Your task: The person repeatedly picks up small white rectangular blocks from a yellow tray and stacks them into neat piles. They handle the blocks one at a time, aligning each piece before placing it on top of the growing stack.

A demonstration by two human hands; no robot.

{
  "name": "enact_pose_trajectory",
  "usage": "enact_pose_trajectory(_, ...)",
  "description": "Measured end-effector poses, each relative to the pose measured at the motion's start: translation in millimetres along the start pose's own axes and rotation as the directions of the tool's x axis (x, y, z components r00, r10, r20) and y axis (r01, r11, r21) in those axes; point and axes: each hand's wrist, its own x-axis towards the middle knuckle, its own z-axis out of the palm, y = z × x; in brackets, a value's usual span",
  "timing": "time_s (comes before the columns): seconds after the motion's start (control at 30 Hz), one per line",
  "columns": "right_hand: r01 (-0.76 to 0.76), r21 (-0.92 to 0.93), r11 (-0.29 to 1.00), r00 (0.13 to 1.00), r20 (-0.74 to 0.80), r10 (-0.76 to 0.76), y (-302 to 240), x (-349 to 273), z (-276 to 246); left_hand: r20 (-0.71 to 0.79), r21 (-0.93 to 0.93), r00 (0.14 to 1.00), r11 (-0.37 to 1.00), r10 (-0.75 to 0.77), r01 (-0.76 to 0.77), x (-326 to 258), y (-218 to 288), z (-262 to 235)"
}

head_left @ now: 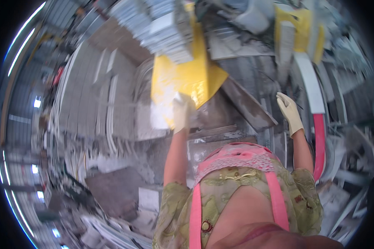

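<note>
My left hand [181,113], in a pale glove, reaches over the near part of a shiny yellow sheet [185,74]. Motion smears its fingers and a whitish patch at their tips, so I cannot tell whether they hold anything. White dust or a pale piece covers the sheet's near left part. On the sheet's far part stands a blurred stack of grey-white slabs [170,35]. My right hand [290,113], gloved too, is at the right with its fingers stretched out and apparently nothing in them. A long white strip [310,85] lies just beyond it.
Rows of upright grey panels [85,91] line the left. A dark flat board [247,103] slants between my hands. A red-pink strip [318,145] runs down the right side. Another yellow sheet [301,31] is at the far right. Scraps and a brown board [114,191] lie lower left.
</note>
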Motion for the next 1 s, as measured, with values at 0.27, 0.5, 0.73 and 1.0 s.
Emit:
enact_pose_trajectory(0.27, -0.290, -0.417, 0.862, 0.916, -0.383, 0.123, 46, -73, -148, 0.165, -0.035, 0.986, 0.999, -0.015, 0.021, 30, -17, 8)
enact_pose_trajectory(0.5, -0.044, -0.803, 0.595, 0.996, -0.078, -0.032, 47, -107, -185, 0.152, -0.075, 0.988, 0.997, 0.015, -0.003, 15, 2, 12)
enact_pose_trajectory(0.73, -0.065, -0.901, 0.430, 0.991, -0.109, -0.078, 67, -50, -143, 0.094, -0.004, 0.995, 1.000, 0.016, -0.015, 10, 15, 16)
enact_pose_trajectory(1.0, -0.096, -0.827, 0.555, 0.988, -0.149, -0.051, 76, -26, -152, 0.086, -0.118, 0.996, 0.993, 0.013, -0.003, 12, 18, 16)
